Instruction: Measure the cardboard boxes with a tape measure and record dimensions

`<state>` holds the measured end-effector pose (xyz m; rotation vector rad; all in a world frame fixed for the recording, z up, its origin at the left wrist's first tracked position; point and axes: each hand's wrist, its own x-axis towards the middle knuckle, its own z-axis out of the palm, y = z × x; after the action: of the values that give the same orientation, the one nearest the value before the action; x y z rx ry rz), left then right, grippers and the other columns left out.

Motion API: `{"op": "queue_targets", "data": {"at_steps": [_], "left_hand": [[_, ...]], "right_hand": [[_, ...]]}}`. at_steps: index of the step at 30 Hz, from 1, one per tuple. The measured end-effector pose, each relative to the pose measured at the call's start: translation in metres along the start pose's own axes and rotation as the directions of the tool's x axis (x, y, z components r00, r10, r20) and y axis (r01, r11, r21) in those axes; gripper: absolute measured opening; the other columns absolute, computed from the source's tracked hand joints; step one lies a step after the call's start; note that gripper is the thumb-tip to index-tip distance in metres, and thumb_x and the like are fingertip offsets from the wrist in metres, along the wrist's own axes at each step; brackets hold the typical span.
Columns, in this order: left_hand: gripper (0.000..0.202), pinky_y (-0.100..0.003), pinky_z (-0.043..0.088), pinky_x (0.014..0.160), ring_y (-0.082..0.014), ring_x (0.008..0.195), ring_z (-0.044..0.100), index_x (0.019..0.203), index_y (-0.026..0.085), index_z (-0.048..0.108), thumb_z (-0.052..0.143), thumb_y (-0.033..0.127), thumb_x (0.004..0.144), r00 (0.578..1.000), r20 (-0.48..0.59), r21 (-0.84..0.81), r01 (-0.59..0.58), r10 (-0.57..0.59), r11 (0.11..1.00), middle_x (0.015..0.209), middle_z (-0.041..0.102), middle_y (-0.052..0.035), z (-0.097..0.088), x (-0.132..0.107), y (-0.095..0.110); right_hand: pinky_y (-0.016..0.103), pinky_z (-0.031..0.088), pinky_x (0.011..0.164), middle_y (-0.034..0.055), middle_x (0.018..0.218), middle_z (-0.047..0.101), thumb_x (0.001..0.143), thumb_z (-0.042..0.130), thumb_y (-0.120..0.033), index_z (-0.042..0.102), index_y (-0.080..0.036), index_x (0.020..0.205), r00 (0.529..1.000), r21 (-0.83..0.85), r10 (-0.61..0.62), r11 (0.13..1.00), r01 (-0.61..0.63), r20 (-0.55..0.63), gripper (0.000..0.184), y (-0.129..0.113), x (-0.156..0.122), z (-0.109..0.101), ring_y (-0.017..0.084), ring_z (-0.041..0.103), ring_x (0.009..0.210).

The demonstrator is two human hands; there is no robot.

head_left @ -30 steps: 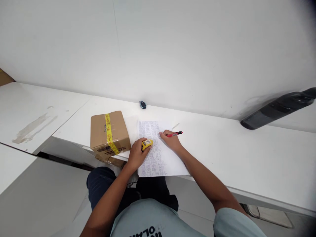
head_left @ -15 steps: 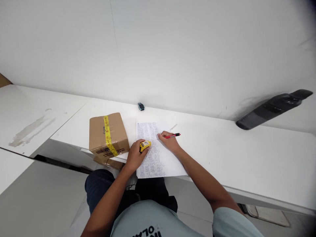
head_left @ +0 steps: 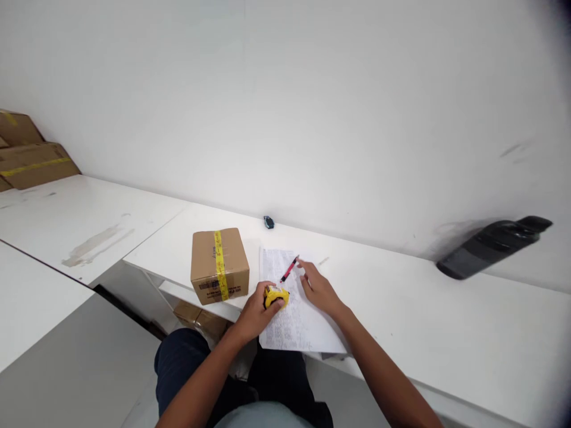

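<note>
My left hand (head_left: 257, 312) is wrapped round a yellow tape measure (head_left: 277, 296), resting over the left part of a sheet of paper (head_left: 306, 333) covered with handwriting. Across the upper part of the sheet lies a red and black pen (head_left: 289, 268), slanting up to the right. My right hand (head_left: 319, 289) is just right of the pen with its fingers apart, the index fingertip close to the pen's upper end. Whether that fingertip touches the pen, I cannot tell.
A taped cardboard box (head_left: 218, 261) stands left of the paper. Behind the sheet, near the wall, sits a small dark key fob (head_left: 268, 222). A black bottle (head_left: 493, 246) stands at the right. More cardboard boxes (head_left: 38, 163) are stacked at far left.
My right hand has let go of the pen, which now lies on the paper. The tape measure has turned in my left hand. The view has shifted, showing more boxes at left.
</note>
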<state>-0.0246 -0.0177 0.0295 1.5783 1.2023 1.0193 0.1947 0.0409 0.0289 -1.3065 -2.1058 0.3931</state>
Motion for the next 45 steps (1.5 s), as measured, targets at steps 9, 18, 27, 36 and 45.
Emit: {"op": "queue_targets", "data": {"at_steps": [9, 18, 27, 36, 45], "left_hand": [[0.060, -0.034, 0.044, 0.087, -0.0198, 0.101, 0.058, 0.118, 0.026, 0.040, 0.053, 0.070, 0.081, 0.983, 0.028, -0.615, 0.162, -0.183, 0.772, 0.112, 0.057, -0.0060, -0.032, -0.052, 0.057], [0.048, -0.028, 0.040, 0.073, -0.0135, 0.070, 0.049, 0.076, 0.021, 0.045, 0.052, 0.068, 0.084, 0.991, -0.006, -0.369, 0.119, -0.130, 0.922, 0.069, 0.048, 0.0028, -0.087, -0.082, 0.050], [0.045, -0.027, 0.044, 0.064, -0.0127, 0.058, 0.047, 0.070, 0.021, 0.045, 0.065, 0.062, 0.075, 0.873, -0.440, -0.313, 0.072, -0.212, 0.947, 0.061, 0.041, 0.0054, -0.214, -0.090, 0.039], [0.044, -0.030, 0.038, 0.059, -0.0194, 0.064, 0.051, 0.063, 0.022, 0.045, 0.050, 0.063, 0.079, 0.892, -0.432, 0.345, 0.297, -0.131, 0.890, 0.062, 0.053, 0.0017, -0.197, -0.017, 0.049], [0.047, -0.028, 0.038, 0.058, -0.0167, 0.058, 0.048, 0.063, 0.021, 0.049, 0.045, 0.064, 0.082, 0.917, -0.389, 0.341, 0.228, -0.084, 0.912, 0.058, 0.054, 0.0013, -0.207, 0.001, 0.056]], "right_hand": [[0.038, 0.055, 0.084, 0.0159, 0.135, 0.048, 0.094, 0.054, -0.030, 0.030, -0.031, 0.146, 0.800, 0.014, -0.597, 0.801, 0.599, -0.068, 0.057, -0.101, -0.026, 0.014, 0.025, 0.057, 0.117], [0.031, 0.053, 0.063, 0.0050, 0.085, 0.071, 0.073, 0.061, -0.074, 0.064, -0.026, 0.105, 0.879, 0.479, -0.473, 0.758, 0.443, -0.066, 0.058, -0.142, 0.001, 0.033, 0.021, 0.068, 0.070], [0.025, 0.038, 0.048, -0.0044, 0.056, 0.048, 0.073, 0.058, -0.073, 0.059, -0.019, 0.085, 0.917, 0.776, 0.311, 0.631, -0.003, -0.249, 0.055, -0.079, 0.055, 0.008, 0.013, 0.045, 0.050], [0.027, 0.043, 0.061, -0.0006, 0.072, 0.059, 0.077, 0.062, -0.062, 0.062, -0.018, 0.087, 0.967, 0.665, 0.192, 0.746, -0.031, -0.170, 0.045, -0.092, 0.077, 0.034, 0.016, 0.051, 0.065], [0.026, 0.037, 0.049, -0.0047, 0.057, 0.049, 0.073, 0.060, -0.070, 0.055, -0.021, 0.082, 0.965, 0.667, 0.220, 0.742, -0.068, -0.146, 0.049, -0.112, 0.058, 0.015, 0.014, 0.044, 0.051]]}}
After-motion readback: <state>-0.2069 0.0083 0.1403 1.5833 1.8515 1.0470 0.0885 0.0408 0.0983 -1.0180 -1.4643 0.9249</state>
